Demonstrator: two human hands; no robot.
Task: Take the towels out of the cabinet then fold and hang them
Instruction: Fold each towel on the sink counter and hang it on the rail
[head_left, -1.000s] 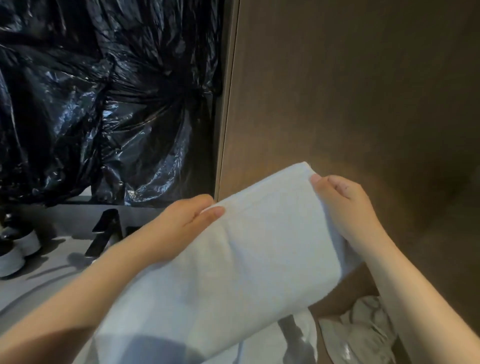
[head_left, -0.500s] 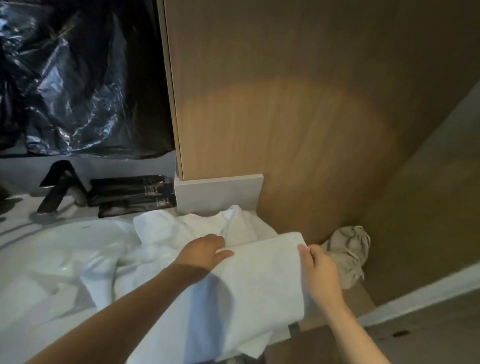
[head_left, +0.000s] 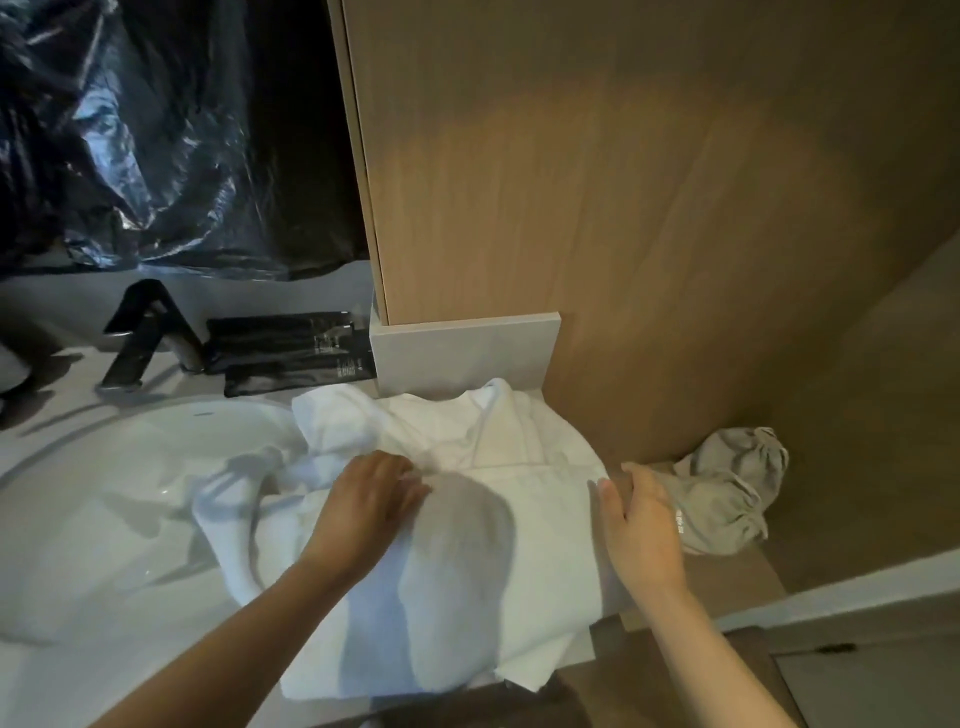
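Now, step in hand: folding, by my reading. The flat white terry towel (head_left: 457, 571) lies spread on the pale grey counter (head_left: 171, 392), its near edge overhanging at 6 o'clock. It is not yet hung.
Towel position: centre of view, with the white oval sink basin (head_left: 104, 467) at its 9 o'clock and the brown wood-grain cabinet panel (head_left: 623, 208) at its 12 o'clock.
Left hand (head_left: 363, 501): rests on the towel's far-left part, fingers bent down onto the cloth. Whether they pinch a fold I cannot tell.
Right hand (head_left: 644, 525): fingers straight and relaxed, holding nothing, lying along the towel's 3 o'clock edge.
Next move (judgement): take two corners, bring one half over the other, align the edges and smooth flat. The soft pile will likely slip unless the fold is pinned.
Count, white towels: two seen. One is the flat towel. The other is a crumpled white heap (head_left: 441, 431) at its 12 o'clock, and the heap may hide more.
Count, other cloth: one rumpled grey cloth (head_left: 727, 493), at 3 o'clock.
Count, fixtures: one angular black tap (head_left: 150, 332), at 10 o'clock.
Count, flat black packets (head_left: 291, 348): at least two.
Count, hands: two.
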